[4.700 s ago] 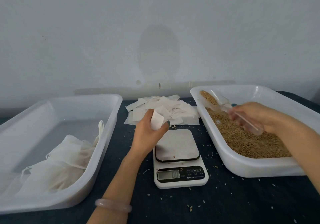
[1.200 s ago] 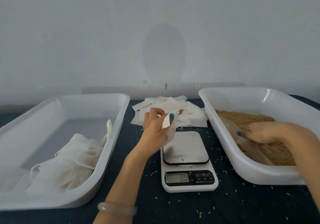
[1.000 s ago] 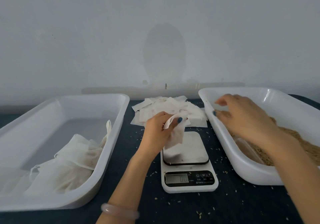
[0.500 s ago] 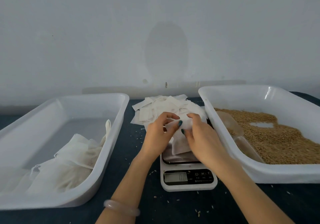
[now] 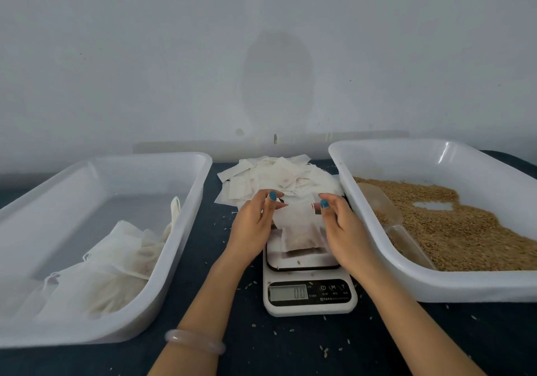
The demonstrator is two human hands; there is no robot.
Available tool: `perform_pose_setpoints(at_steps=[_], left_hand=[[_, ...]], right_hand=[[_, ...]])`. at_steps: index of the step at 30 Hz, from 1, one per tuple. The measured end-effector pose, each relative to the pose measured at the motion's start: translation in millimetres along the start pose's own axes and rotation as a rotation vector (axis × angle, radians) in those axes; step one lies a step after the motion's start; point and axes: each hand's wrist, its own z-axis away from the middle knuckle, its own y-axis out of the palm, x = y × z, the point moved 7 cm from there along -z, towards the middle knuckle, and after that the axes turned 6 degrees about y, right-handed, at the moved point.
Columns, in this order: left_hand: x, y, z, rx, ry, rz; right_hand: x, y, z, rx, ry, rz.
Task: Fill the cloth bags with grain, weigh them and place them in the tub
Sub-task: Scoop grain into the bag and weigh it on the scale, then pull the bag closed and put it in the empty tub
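Bag (image 5: 299, 230) pinched between left hand (image 5: 252, 227) and right hand (image 5: 345, 230)

Two bare forearms, seen through my head camera

On my left wrist sits a smooth, milky, pale bangle (image 5: 194, 345); the nails (image 5: 272, 196) I can see on my left hand (image 5: 252, 224) and right hand (image 5: 343, 230) wear glossy teal polish.

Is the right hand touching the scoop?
Apart: head view shows the scoop lying in the grain, the tub wall between it and the right hand.

Packing workstation: digital scale (image 5: 308, 288), grain tub (image 5: 465, 287), bag pile (image 5: 279, 176), bare wall (image 5: 174, 56).
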Motion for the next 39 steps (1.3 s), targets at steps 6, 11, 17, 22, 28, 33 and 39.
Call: perform_pose_setpoints(at_steps=[6,11,17,22,28,33,39], left_hand=[[-0.3,-0.6,-0.1,0.008,0.0,-0.007],[8.0,2.4,-2.0,0.051,-0.034,-0.095],[7.1,2.3,-2.3,0.044,-0.022,-0.129],[-7.5,-7.4,-1.1,-0.097,0.025,0.028],[-55.9,-20.4,3.7,-0.195,0.267,-0.078],[-79.1,-7.8,10.7,-0.01,0.296,-0.123],[-83.4,-65.6,25.5,-0.136,0.09,-0.271]], right_hand=[[-7.6,0.3,-4.0,-0.008,0.018,0.023],[-11.2,1.1,-3.5,0.0,0.018,0.045],[-9.4,2.2,-2.2,0.006,0.024,0.087],[-7.4,6.3,0.3,0.086,0.044,0.111],[10.8,3.4,5.1,0.039,-0.07,0.078],[30.5,-0.2,10.0,-0.016,-0.228,0.023],[32.1,-0.8,12.2,0.038,-0.207,-0.107]])
